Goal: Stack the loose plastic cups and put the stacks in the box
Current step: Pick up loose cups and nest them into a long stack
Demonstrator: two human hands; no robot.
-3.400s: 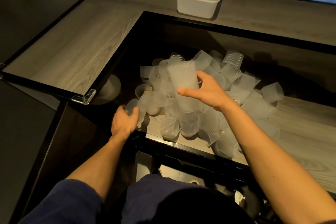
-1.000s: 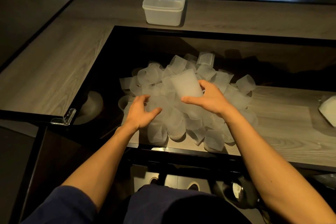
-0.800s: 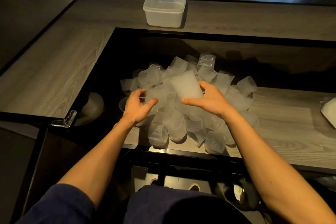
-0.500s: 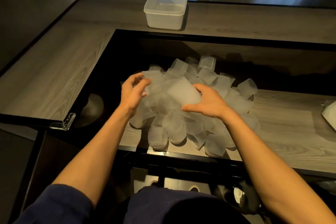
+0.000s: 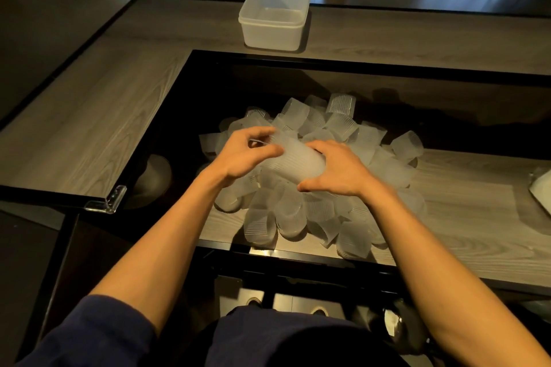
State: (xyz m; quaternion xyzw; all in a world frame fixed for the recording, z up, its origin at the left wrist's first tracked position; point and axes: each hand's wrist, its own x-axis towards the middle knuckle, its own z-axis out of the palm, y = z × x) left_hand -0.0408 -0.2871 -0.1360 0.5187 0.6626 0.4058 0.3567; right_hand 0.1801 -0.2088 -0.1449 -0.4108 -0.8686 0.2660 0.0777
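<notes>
A heap of loose translucent ribbed cups (image 5: 334, 208) lies on the lower wooden shelf. Above the heap I hold a short stack of cups (image 5: 293, 159), tilted on its side with its mouth toward the left. My right hand (image 5: 337, 170) grips the stack's closed end. My left hand (image 5: 244, 153) holds a single cup (image 5: 268, 140) at the stack's open mouth, partly slid in. The empty white plastic box (image 5: 272, 16) stands on the far counter, well beyond both hands.
A grey wooden counter (image 5: 89, 116) wraps around the left and back, edged in black, with a clear corner guard (image 5: 108, 202) at its near corner. A white object (image 5: 541, 192) lies at the shelf's right edge. Dark floor and furniture legs lie beyond.
My left hand picked a cup out of the heap's left side, lifted it and brought it to the mouth of the stack. My right hand tilted the stack down toward the left.
</notes>
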